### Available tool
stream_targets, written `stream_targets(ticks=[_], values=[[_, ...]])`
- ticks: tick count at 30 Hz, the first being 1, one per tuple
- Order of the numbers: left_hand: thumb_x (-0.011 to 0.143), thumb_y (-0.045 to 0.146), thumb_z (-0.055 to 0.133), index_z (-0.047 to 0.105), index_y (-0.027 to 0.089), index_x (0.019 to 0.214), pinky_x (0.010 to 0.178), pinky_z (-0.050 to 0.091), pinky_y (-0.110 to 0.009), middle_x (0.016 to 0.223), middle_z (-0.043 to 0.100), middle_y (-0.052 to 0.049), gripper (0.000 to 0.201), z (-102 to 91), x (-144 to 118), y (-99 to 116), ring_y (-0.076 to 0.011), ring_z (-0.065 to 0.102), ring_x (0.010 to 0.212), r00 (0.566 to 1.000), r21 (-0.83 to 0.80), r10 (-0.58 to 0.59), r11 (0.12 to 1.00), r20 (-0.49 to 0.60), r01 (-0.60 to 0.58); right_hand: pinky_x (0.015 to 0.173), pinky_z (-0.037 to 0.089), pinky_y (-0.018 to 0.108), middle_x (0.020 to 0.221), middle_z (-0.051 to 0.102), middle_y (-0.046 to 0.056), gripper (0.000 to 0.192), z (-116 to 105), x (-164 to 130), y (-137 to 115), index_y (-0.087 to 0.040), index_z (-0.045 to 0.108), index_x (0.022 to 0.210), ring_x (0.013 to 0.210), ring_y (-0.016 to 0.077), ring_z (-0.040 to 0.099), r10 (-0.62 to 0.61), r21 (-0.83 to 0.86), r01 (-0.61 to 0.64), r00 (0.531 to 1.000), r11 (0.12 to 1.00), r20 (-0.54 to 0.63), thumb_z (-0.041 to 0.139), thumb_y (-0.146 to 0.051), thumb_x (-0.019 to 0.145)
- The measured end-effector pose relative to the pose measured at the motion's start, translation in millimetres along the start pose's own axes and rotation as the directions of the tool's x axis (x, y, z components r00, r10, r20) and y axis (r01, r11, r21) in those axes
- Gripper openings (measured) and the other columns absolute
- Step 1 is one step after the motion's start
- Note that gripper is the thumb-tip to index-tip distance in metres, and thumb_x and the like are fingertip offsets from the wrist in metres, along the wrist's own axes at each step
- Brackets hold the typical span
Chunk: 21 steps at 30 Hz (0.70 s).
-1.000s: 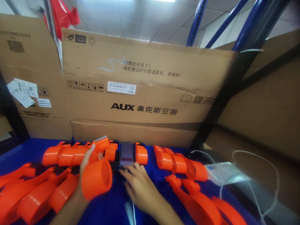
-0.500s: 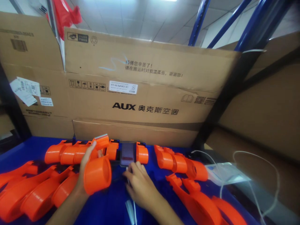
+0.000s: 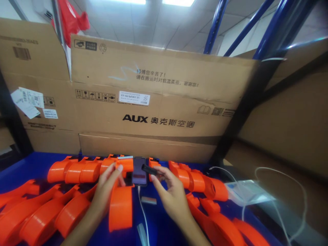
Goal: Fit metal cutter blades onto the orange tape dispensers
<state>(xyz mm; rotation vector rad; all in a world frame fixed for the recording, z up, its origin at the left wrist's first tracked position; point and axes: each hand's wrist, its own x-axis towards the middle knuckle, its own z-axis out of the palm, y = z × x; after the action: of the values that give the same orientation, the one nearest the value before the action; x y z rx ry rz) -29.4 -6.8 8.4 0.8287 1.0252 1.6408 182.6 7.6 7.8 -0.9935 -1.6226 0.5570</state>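
My left hand (image 3: 106, 186) grips an orange plastic tape-dispenser body (image 3: 120, 205), its wide round end pointing down toward me. My right hand (image 3: 170, 191) pinches a small black cylindrical part (image 3: 150, 169) between thumb and fingers, just right of the orange body's top. A phone (image 3: 139, 176) lies propped between the two hands with a white cable (image 3: 143, 215) running from its lower end. A small grey flat piece (image 3: 149, 200) lies on the blue surface (image 3: 159, 222) below my right hand.
Several orange dispenser bodies lie in a back row (image 3: 77, 171), at the left (image 3: 38, 218) and at the right (image 3: 212, 218). A large AUX cardboard box (image 3: 159, 99) walls the back. A clear plastic bag (image 3: 243, 191) and white cord (image 3: 282, 177) lie at right.
My right hand lifted off the blue surface and now holds a small black part. My left hand turned the orange body so its round end points down.
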Motion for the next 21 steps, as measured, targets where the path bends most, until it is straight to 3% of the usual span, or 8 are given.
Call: stream_targets(ticks=[2,4,6,10,18,21], values=[[0.074,0.045,0.079,0.068,0.017,0.084,0.049,0.043,-0.021,0.053,0.064,0.002,0.031,5.7,-5,-4,-0.0136,0.056,0.048,0.998,0.048,-0.006,0.999,0.056,0.003,0.083,0.053,0.036,0.097,0.074,0.006,0.029,-3,1,-1,-0.023,0.069,0.115,0.087,0.0233,0.067,0.011,0.057,-0.008,0.999,0.998,-0.051,0.07,-0.035,0.089],[0.074,0.042,0.08,0.064,0.017,0.111,0.052,0.045,-0.023,0.058,0.067,0.003,0.047,9.6,-10,-7,-0.0153,0.06,0.052,0.994,0.093,-0.007,0.996,0.11,-0.004,0.085,0.053,0.037,0.099,0.074,0.006,0.029,-4,0,-5,-0.023,0.07,0.114,0.089,0.0242,0.067,-0.002,0.057,0.007,0.997,0.998,-0.074,0.071,-0.034,0.088],[0.076,0.04,0.079,0.057,0.017,0.125,0.053,0.046,-0.024,0.062,0.069,0.002,0.058,11.7,-13,-10,-0.0161,0.061,0.054,0.985,0.12,-0.003,0.993,0.173,-0.018,0.083,0.053,0.037,0.098,0.074,0.006,0.026,-4,-2,-12,-0.025,0.072,0.112,0.089,0.0247,0.067,-0.035,0.02,0.037,0.997,0.999,-0.063,0.072,-0.032,0.087],[0.08,0.036,0.076,0.053,0.019,0.128,0.053,0.048,-0.023,0.069,0.07,0.001,0.056,12.1,-18,-15,-0.0151,0.062,0.057,0.961,0.125,-0.017,0.992,0.277,-0.018,0.077,0.052,0.036,0.094,0.073,0.005,0.025,-2,-6,-25,-0.028,0.073,0.112,0.082,0.0237,0.065,-0.111,-0.04,0.11,0.994,0.993,-0.021,0.071,-0.028,0.088],[0.082,0.035,0.076,0.049,0.022,0.132,0.058,0.052,-0.024,0.082,0.071,0.0,0.058,11.9,-20,-21,-0.0139,0.065,0.063,0.94,0.118,-0.044,0.993,0.337,0.005,0.076,0.052,0.036,0.089,0.071,0.005,0.024,0,-5,-21,-0.026,0.072,0.113,0.08,0.0229,0.063,-0.16,-0.085,0.16,0.987,0.984,0.006,0.069,-0.026,0.09],[0.079,0.037,0.078,0.049,0.022,0.132,0.057,0.052,-0.024,0.078,0.071,0.001,0.062,12.6,-21,-22,-0.0149,0.065,0.062,0.941,0.117,-0.06,0.993,0.332,0.022,0.078,0.053,0.036,0.092,0.071,0.005,0.024,0,-6,-21,-0.025,0.071,0.114,0.082,0.0222,0.064,-0.19,-0.091,0.193,0.981,0.977,0.048,0.067,-0.025,0.091]])
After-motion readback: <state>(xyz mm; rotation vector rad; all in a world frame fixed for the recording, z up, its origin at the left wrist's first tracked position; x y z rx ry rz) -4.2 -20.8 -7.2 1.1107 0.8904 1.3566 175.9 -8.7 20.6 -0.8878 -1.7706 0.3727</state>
